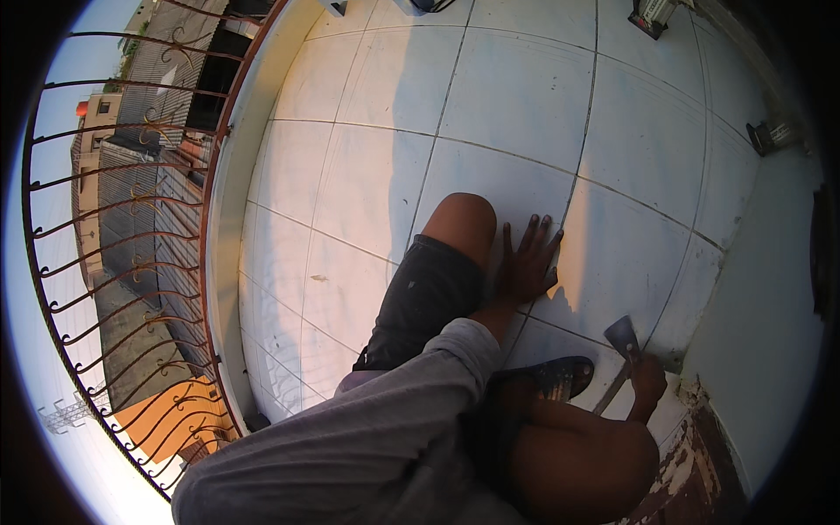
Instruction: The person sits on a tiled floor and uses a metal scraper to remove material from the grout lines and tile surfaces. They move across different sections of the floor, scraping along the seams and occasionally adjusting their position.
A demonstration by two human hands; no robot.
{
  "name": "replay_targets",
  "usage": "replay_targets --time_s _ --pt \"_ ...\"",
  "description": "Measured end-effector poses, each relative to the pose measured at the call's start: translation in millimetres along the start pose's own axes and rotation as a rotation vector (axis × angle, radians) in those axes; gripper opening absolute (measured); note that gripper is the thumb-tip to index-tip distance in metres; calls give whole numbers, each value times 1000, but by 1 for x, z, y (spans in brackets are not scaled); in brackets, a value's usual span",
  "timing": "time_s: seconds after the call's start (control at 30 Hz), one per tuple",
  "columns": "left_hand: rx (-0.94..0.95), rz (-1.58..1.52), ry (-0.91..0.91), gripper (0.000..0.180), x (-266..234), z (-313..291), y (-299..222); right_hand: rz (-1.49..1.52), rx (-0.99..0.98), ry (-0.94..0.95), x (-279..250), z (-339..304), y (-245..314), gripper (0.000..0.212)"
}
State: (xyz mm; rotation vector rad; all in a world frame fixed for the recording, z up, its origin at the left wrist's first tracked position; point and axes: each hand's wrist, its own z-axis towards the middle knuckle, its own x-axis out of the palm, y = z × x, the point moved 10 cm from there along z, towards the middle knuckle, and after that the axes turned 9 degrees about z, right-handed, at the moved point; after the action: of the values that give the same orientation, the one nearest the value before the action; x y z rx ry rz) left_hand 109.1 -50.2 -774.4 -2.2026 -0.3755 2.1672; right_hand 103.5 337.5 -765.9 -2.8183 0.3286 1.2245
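Observation:
My left hand (528, 261) lies flat on the white floor tiles (507, 87), its fingers spread, with nothing in it. It rests just right of my bare left knee (464, 223). In my right hand (647, 383) is a scraper (621, 335) with a flat, wide metal blade, held low near the tiles by the right-hand wall. The blade points up and to the left, away from me. My fingers wrap round its handle and hide most of it. A dark sandal (560, 372) is on my foot, left of the right hand.
A rusty, curled metal railing (210, 175) runs along the left above a low ledge (229, 245), with roofs beyond. The pale wall (744, 332) on the right ends near a peeling brown surface (691, 490). Small dark-based objects stand at the upper right (650, 17).

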Motion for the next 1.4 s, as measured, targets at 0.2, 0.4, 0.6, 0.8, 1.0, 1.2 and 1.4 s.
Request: replay_targets --time_s 0.2,0.4,0.6,0.8,1.0,1.2,1.4 --pt "18 164 72 75 22 -1 -10 147 -72 131 60 -11 114 37" --pt "-21 326 101 72 27 -4 -20 720 271 -189 45 -126 -35 46" --pt "-6 343 89 70 23 -7 -28 779 512 -279 154 -280 -166 65" --pt "19 328 79 70 28 -1 -18 743 682 -355 110 -218 -201 54" --pt "61 228 111 69 33 25 -10 827 632 -287 105 -235 -191 45" --pt "128 -169 274 69 46 54 2 748 892 -349 182 -330 -262 45" --pt "102 -656 512 69 36 93 37 799 882 -242 207 -328 -239 49"
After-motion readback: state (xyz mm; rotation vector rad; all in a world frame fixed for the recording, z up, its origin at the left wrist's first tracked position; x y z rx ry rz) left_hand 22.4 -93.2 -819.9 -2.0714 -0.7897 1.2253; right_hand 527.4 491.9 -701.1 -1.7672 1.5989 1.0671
